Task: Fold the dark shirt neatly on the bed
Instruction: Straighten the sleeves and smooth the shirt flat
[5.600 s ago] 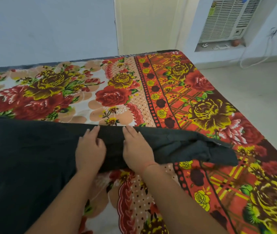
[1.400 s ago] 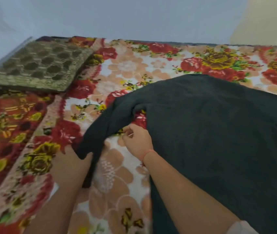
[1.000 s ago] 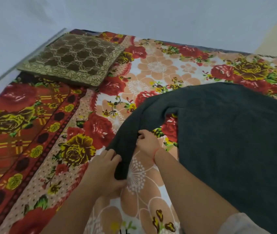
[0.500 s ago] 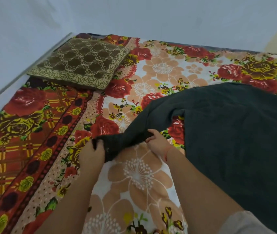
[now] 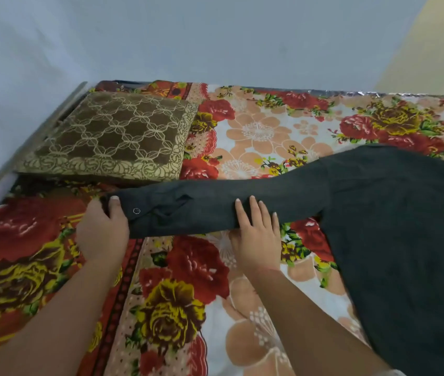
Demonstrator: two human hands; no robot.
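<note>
The dark shirt [image 5: 405, 226] lies flat on the flowered bed [image 5: 183, 294], its body at the right. One long sleeve [image 5: 204, 210] stretches straight out to the left, cuff and button toward the pillow. My left hand [image 5: 101, 232] grips the cuff end, thumb on top of the cloth. My right hand [image 5: 256, 229] rests on the sleeve's middle with straight fingers lying flat on top.
A brown and gold patterned pillow [image 5: 112, 137] lies at the bed's far left corner, just beyond the cuff. A pale wall [image 5: 188, 36] runs behind the bed, and the bed's left edge [image 5: 25, 142] meets it.
The sleeve was bunched and bent near the shirt body. My left hand has pulled the cuff out to the left, and the sleeve now lies straight. My right hand has flattened onto it.
</note>
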